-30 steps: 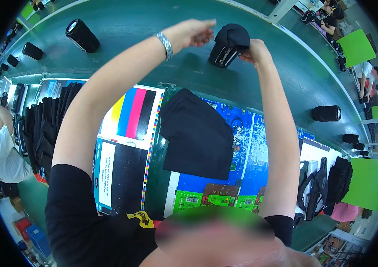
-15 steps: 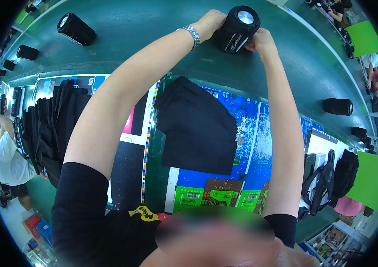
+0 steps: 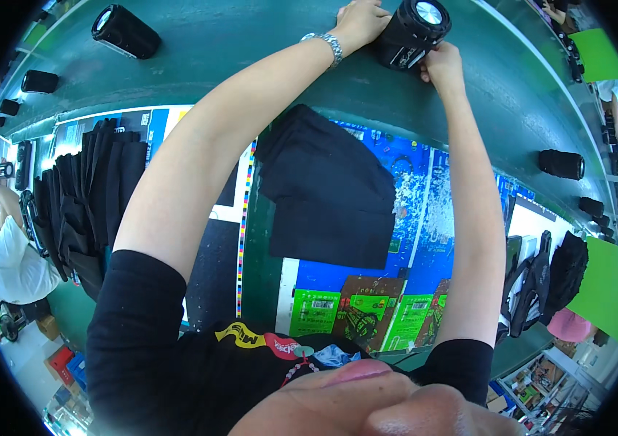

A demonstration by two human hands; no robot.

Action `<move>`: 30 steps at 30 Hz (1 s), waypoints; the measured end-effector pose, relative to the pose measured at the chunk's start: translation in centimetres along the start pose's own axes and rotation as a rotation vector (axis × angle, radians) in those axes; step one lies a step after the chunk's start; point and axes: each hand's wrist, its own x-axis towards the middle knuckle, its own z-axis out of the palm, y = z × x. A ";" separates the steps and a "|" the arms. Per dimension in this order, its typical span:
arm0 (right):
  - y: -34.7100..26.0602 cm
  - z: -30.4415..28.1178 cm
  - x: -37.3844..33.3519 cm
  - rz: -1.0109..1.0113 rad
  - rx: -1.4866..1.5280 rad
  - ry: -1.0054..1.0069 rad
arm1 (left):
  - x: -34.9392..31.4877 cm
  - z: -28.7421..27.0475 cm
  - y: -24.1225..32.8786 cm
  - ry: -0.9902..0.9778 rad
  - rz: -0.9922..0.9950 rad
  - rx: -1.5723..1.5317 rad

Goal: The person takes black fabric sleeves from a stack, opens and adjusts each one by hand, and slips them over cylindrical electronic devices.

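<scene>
A black cylindrical speaker [image 3: 403,45] with a shiny silver round end stands at the top of the view, on the dark green surface. At its left side is my left hand [image 3: 360,25], fingers outstretched and apart, the fingertips close to the casing; contact is hard to make out. My right hand [image 3: 446,67] is closed, with bent fingers against the lower right side of the speaker; the fingertips are partly hidden. Nearer me, a folded black cloth [image 3: 331,192] lies over blue and green printed sheets [image 3: 418,218].
More black speakers stand along the green surface [image 3: 236,51], one at left [image 3: 126,32] and one at right [image 3: 562,164]. A stack of black cloths [image 3: 87,196] lies left, black straps [image 3: 531,283] right. A person in white [image 3: 18,261] is at far left.
The speaker has shifted slightly right and away with both hands. My left hand has loosened from around the speaker, its fingers now spread at the side. The whole view has tilted a little.
</scene>
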 end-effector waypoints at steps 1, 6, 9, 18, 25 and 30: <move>2.2 -2.2 0.1 0.065 0.016 0.032 | 1.1 0.8 5.1 -0.193 -0.248 -0.056; 1.4 -1.2 -1.1 0.049 0.073 0.068 | 2.6 -0.6 12.2 -0.092 -0.759 -1.062; 1.6 -0.6 -2.6 -0.047 0.148 0.198 | 2.3 -1.5 14.6 -0.226 -0.706 -0.897; -8.6 0.6 -13.4 -0.202 1.109 -0.209 | 1.5 -9.3 19.1 0.032 -0.771 -1.623; -9.2 -1.5 -11.4 -0.824 0.028 0.518 | -0.3 -14.0 15.5 0.205 -1.260 -0.769; -7.0 -0.3 -11.0 -0.808 -0.205 0.456 | 2.1 -12.8 17.4 -0.231 -0.553 -0.422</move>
